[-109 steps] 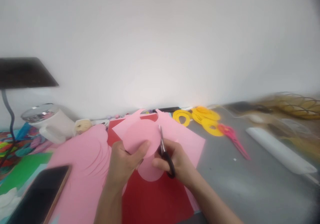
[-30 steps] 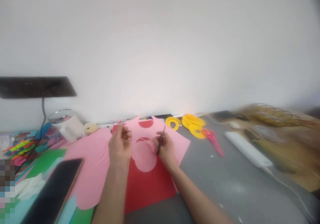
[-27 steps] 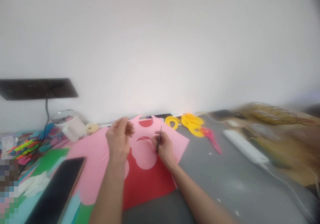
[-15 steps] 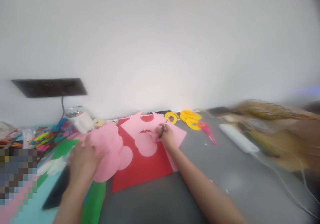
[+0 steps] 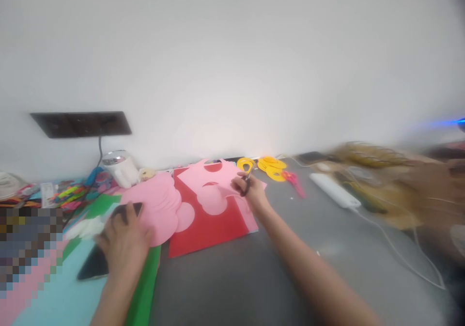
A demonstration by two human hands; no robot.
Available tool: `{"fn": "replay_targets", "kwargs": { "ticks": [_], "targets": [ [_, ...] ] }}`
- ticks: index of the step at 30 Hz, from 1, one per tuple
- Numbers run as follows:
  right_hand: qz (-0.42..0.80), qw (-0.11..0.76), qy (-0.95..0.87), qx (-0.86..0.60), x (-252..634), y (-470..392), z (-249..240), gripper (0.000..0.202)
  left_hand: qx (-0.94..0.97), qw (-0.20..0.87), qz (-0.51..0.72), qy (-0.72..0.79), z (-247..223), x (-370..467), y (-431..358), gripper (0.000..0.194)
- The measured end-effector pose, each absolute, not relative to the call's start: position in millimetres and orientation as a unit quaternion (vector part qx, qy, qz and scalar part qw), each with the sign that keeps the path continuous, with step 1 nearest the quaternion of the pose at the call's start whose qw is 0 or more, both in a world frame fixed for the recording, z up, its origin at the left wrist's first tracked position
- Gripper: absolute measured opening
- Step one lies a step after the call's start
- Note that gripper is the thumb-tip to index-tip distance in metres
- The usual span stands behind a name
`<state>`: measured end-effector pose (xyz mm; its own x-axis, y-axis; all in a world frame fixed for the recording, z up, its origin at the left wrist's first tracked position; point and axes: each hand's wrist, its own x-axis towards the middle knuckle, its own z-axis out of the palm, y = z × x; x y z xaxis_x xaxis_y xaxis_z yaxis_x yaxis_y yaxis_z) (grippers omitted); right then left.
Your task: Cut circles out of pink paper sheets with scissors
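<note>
My left hand (image 5: 125, 236) lies with its fingers apart over a dark phone (image 5: 94, 263), beside a pile of pink paper circles (image 5: 160, 200). In my right hand (image 5: 254, 190) are dark-handled scissors (image 5: 247, 186), fingers wrapped round them, above a pink paper sheet (image 5: 192, 177) with round holes cut in it. Under the pink sheet and circles is a red sheet (image 5: 214, 231). Another pink circle (image 5: 186, 217) rests on the red sheet's left part.
Yellow paper rings (image 5: 271, 167) and pink scissors (image 5: 295, 184) lie right of the sheets. Further right is a white power strip (image 5: 334, 190) with a cable. At the left are green paper (image 5: 145, 287), a white device (image 5: 123, 168) and colourful small items.
My left hand has moved from the pink circles down onto the phone. My right hand still holds the scissors, now turned differently. The whole view has shifted slightly.
</note>
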<state>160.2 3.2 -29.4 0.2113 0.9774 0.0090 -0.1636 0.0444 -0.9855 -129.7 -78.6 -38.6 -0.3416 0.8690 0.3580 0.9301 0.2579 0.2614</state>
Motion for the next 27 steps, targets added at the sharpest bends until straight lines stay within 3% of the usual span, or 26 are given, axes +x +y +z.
{"fn": "replay_targets", "kwargs": {
  "ticks": [3, 7, 11, 13, 15, 16, 17, 21, 27],
  "targets": [
    [0.441, 0.620, -0.411, -0.502, 176.4, -7.3, -28.7, 0.042, -0.590, 0.167, -0.154, -0.775, -42.2, -128.2, -75.8, 0.069],
    [0.390, 0.616, -0.432, -0.531, 196.3, -15.0, -32.4, 0.040, -0.592, 0.133, -0.139, -0.783, -45.9, -139.5, -70.9, 0.075],
    [0.350, 0.575, -0.457, -0.581, 209.1, -13.8, -42.9, 0.032, -0.594, 0.117, -0.314, -0.731, -29.5, -112.6, -72.7, 0.070],
    [0.340, 0.552, -0.460, -0.607, 213.0, -11.0, -48.3, 0.023, -0.578, -0.041, -0.434, -0.690, -15.7, -83.3, -74.1, 0.065],
    [0.338, 0.536, -0.451, -0.628, 216.3, -7.5, -52.3, 0.025, -0.494, -0.293, -0.535, -0.619, -3.9, -53.1, -74.0, 0.053],
    [0.339, 0.533, -0.441, -0.637, 217.9, -5.7, -53.7, 0.027, -0.422, -0.438, -0.563, -0.560, 0.0, -40.1, -73.1, 0.048],
    [0.341, 0.531, -0.429, -0.646, 219.5, -3.9, -54.7, 0.029, -0.402, -0.499, -0.555, -0.531, 2.4, -29.3, -71.6, 0.042],
    [0.354, 0.530, -0.373, -0.674, 225.3, 3.3, -57.4, 0.032, -0.328, -0.616, -0.524, -0.489, -0.8, -8.2, -61.0, 0.032],
    [0.319, 0.528, -0.363, -0.698, 230.0, 10.9, -65.7, 0.032, -0.239, -0.696, -0.480, -0.478, -13.6, 1.6, -49.4, 0.050]
  ]
}}
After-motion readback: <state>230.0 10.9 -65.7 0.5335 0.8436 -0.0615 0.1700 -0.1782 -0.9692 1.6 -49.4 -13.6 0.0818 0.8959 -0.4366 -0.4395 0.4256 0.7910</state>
